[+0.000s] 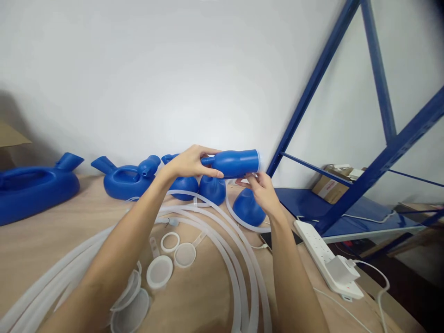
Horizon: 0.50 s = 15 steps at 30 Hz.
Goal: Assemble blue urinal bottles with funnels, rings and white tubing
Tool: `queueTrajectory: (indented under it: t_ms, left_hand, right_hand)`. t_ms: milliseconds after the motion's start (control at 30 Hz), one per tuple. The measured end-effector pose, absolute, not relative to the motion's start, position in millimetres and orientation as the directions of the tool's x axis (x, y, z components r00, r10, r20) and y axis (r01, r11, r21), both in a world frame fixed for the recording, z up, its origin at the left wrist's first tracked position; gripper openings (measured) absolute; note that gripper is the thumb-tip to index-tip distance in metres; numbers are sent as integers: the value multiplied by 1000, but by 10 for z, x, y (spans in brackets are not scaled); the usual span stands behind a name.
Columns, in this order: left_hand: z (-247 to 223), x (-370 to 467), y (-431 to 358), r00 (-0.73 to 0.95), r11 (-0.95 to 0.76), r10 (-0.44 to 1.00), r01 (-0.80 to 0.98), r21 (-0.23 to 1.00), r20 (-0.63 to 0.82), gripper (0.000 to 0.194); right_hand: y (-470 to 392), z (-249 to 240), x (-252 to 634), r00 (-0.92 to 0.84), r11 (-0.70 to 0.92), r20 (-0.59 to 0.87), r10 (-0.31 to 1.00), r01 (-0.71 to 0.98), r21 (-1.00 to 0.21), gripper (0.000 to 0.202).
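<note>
Both my hands hold a blue plastic funnel-shaped piece (236, 163) level above the table, its narrow spout to the left and its wide mouth to the right. My left hand (194, 162) is closed around the spout end. Fingers of my right hand (260, 187) pinch the underside near the mouth, where a whitish rim (258, 161) shows. Below stand a blue cone-shaped piece (212, 188) and another blue cone (249, 208), the latter just under my right hand. Round white lids with tabs (159, 271) and a white ring (170, 242) lie nearer to me.
Coiled translucent hose (222, 245) spreads over the wooden table (194, 300). Blue handled bottles (126, 185) line the wall at left. To the right are a white power strip (322, 254) with a charger, a dark phone (266, 239) and a blue metal rack (312, 88) holding a cardboard box (329, 187).
</note>
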<state>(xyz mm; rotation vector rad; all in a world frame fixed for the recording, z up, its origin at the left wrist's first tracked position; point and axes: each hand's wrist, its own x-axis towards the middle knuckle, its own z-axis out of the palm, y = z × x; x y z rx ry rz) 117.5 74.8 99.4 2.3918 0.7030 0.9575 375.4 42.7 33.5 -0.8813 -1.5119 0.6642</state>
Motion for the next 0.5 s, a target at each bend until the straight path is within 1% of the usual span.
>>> queueTrajectory:
  t_ms: [100, 167, 300, 500]
  left_hand:
    - [1017, 1037, 728, 642, -761, 604, 290, 580, 472, 70]
    - [1025, 979, 731, 654, -761, 601, 292, 580, 460, 71]
    - [1064, 921, 727, 673, -789, 571, 293, 540, 470, 71]
    - [1167, 820, 651, 645, -828, 546, 317, 463, 534, 71]
  right_hand:
    - [374, 373, 3686, -114, 526, 514, 850, 140, -839, 44]
    - [362, 381, 3666, -140, 527, 510, 849, 147, -837, 44]
    - [378, 358, 3624, -106, 529, 519, 848, 153, -834, 40]
    - [355, 346, 3411, -29, 542, 542, 840, 89, -836, 42]
